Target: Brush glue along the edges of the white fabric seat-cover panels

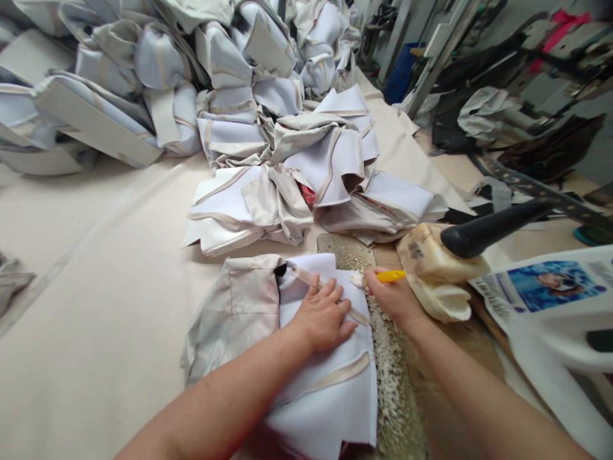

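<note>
A white fabric piece (330,390) with beige strips and a wrinkled grey lining (230,319) lies in front of me. My left hand (323,316) rests flat on the white part with its fingers spread. At the piece's right edge, my right hand (390,297) is closed around a brush with a yellow handle (391,276). The brush's pale tip is at the white fabric near its upper right corner. Under that edge runs a board (390,370) crusted with dried, glue-like residue.
Similar sewn pieces (325,153) lie just beyond, with a high heap (119,83) at the back left. To the right stand a yellowed plastic container (426,255) with a black tube (493,227) and a printed white bag (550,306). Machinery (536,76) fills the back right.
</note>
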Motion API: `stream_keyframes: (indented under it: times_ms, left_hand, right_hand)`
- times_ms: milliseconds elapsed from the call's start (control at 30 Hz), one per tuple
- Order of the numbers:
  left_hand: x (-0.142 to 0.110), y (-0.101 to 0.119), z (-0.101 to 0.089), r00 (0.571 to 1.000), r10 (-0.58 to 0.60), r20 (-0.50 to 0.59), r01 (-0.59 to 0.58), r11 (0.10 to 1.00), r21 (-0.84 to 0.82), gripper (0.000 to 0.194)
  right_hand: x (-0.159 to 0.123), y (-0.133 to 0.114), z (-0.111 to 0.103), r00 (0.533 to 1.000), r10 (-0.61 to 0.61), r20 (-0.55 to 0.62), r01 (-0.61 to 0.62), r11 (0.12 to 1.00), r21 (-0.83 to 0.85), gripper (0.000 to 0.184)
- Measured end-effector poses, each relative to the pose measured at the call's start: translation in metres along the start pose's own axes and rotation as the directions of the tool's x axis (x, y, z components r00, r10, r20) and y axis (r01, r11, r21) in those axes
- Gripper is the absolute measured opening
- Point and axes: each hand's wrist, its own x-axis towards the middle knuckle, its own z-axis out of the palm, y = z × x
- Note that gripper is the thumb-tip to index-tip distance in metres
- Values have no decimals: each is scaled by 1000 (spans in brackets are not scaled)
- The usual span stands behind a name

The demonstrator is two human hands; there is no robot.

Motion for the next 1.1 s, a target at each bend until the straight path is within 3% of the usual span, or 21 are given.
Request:
stream_keyframes:
  times_ms: [100, 167, 367, 433, 567, 667, 767, 867, 933, 1033, 1100]
  left_hand:
    - [-1, 0, 1, 1000, -4, -8, 4, 1000, -5, 40]
    - [-1, 1, 1, 1000, -10, -7, 10, 1000, -5, 39]
    - [0, 1, 0, 1000, -7, 15, 7, 1000, 20, 39]
    - [0, 0, 0, 1000, 0, 15, -1, 1000, 28, 39]
    - [0, 0, 4, 1000, -13, 3, 13, 999, 34, 38]
    - [1, 1, 3, 1000, -21, 6, 21, 999, 37, 39]
    - [4, -7, -10, 998, -50, -26, 52, 995, 81, 42]
    - [10, -30, -33, 975, -212, -69, 221, 962, 158, 56]
    - [15, -48, -47, 949, -315, -11, 311, 929, 199, 67]
    - [20, -71, -62, 951, -297, 90, 265, 928, 262, 64]
    - [23, -79, -71, 964, -260, 55, 231, 924, 306, 55]
  right_hand:
    - [-30, 6, -9, 997, 30, 70, -29, 1000, -8, 27]
    - [-33, 8, -11, 996, 33, 85, -33, 999, -6, 28]
    - [26, 1, 5, 999, -16, -51, 17, 1000, 21, 23]
    - [27, -2, 8, 998, -32, -47, 33, 999, 25, 23]
    - [-23, -3, 1, 998, -33, 49, 31, 999, 36, 26]
    - [-62, 0, -12, 994, 48, 99, -56, 995, 81, 27]
    - [-74, 6, -31, 981, 173, 86, -185, 971, 150, 25]
    - [-71, 13, -45, 974, 224, -26, -210, 943, 258, 25]
    - [-70, 16, -49, 967, 244, -70, -208, 920, 331, 25]
    - [-72, 14, -47, 966, 247, -79, -197, 897, 397, 27]
    - [-74, 12, -44, 973, 208, -99, -154, 907, 392, 27]
